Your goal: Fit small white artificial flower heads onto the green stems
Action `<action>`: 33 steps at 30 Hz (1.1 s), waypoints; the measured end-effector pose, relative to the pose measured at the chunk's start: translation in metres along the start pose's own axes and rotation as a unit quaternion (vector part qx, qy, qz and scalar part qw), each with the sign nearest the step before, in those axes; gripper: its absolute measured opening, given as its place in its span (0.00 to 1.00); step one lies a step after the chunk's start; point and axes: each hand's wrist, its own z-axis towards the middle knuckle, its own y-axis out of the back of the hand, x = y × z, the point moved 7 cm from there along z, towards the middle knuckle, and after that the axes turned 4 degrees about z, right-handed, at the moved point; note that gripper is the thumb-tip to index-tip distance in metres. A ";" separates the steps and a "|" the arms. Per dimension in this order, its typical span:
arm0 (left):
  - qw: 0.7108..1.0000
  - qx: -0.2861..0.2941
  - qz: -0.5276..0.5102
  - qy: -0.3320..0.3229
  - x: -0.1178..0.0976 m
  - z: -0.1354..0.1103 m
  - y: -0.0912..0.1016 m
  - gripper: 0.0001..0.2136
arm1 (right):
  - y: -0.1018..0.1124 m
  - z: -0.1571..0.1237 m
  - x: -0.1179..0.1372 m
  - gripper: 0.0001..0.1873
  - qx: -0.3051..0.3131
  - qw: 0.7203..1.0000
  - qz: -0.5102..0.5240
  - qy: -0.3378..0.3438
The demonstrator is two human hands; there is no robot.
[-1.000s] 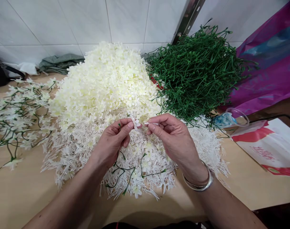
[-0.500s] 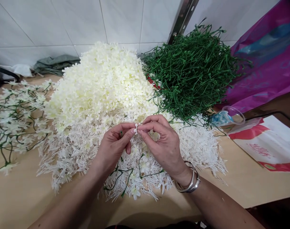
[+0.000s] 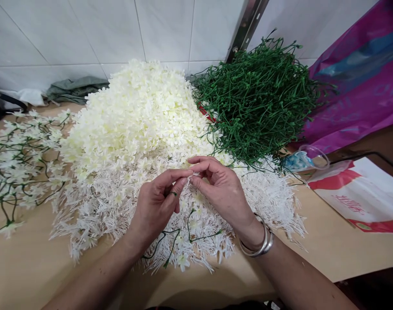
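Observation:
My left hand (image 3: 159,202) and my right hand (image 3: 224,193) meet fingertip to fingertip above a pile of white stamen-like strands (image 3: 102,215). Pinched between them is a small white artificial flower piece (image 3: 192,175), mostly hidden by the fingers. A bit of green (image 3: 173,193), perhaps a stem, shows at my left thumb. Below the hands, green stems with white flowers (image 3: 182,260) lie on the strands. Just behind rises a heap of cream artificial blossoms (image 3: 141,107).
A big bundle of green plastic stems (image 3: 257,103) stands at back right, beside a purple bag (image 3: 354,94). Finished-looking flower sprigs (image 3: 25,159) lie at left. A clear plastic cup (image 3: 315,157) and a red-and-white packet (image 3: 360,198) are on the table (image 3: 338,249) at right.
Both hands stay together over the pile. The fingers have shifted and closed further over the white piece, whose petals showed more clearly before. My left thumb has drawn slightly back.

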 end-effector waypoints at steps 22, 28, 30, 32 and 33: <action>0.998 -0.014 -0.044 0.039 0.006 0.003 0.007 0.04 | -0.001 -0.005 0.012 0.06 0.003 0.997 -0.016 0.079; 0.990 -0.012 -0.128 0.056 0.005 0.007 0.018 0.13 | 0.006 -0.003 0.003 0.04 -0.037 0.997 0.053 0.044; 0.980 0.009 -0.181 0.082 0.011 0.008 0.017 0.14 | 0.008 -0.002 0.001 0.05 -0.047 0.996 0.074 0.034; 0.977 0.025 -0.187 0.101 0.017 0.009 0.015 0.14 | 0.009 -0.001 -0.001 0.06 -0.049 0.994 0.097 0.028; 0.979 0.026 -0.174 0.103 0.018 0.008 0.015 0.14 | 0.009 0.000 -0.002 0.06 -0.047 0.993 0.108 0.024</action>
